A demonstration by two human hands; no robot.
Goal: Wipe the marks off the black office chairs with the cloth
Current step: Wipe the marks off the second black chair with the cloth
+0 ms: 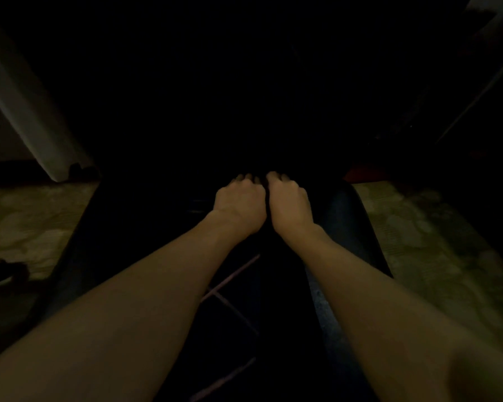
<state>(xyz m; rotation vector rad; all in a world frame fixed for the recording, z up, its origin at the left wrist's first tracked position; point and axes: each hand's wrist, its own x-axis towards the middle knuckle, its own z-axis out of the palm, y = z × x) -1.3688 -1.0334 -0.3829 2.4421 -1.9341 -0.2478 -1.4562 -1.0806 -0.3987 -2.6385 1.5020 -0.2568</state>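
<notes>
Black office chair (346, 216), smooth rounded seat, left hand (238, 203) and right hand (288, 200) side by side, fingers curled, contents too dark to tell

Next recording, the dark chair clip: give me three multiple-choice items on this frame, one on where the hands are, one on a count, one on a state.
1. Where are the two hands?
A. Side by side at the far end of the black chair seat
B. On the floor
C. Raised against the wall

2. How many hands show?
A. One
B. Two
C. None

3. How do the fingers lie?
A. Spread flat
B. Curled downward
C. Pointing up

Key: 1 A, the left hand and right hand sit together on the black chair seat. 2 B, both forearms reach in. 3 B, knuckles up, fingertips tucked into the dark; whether they hold a cloth cannot be told.
</notes>
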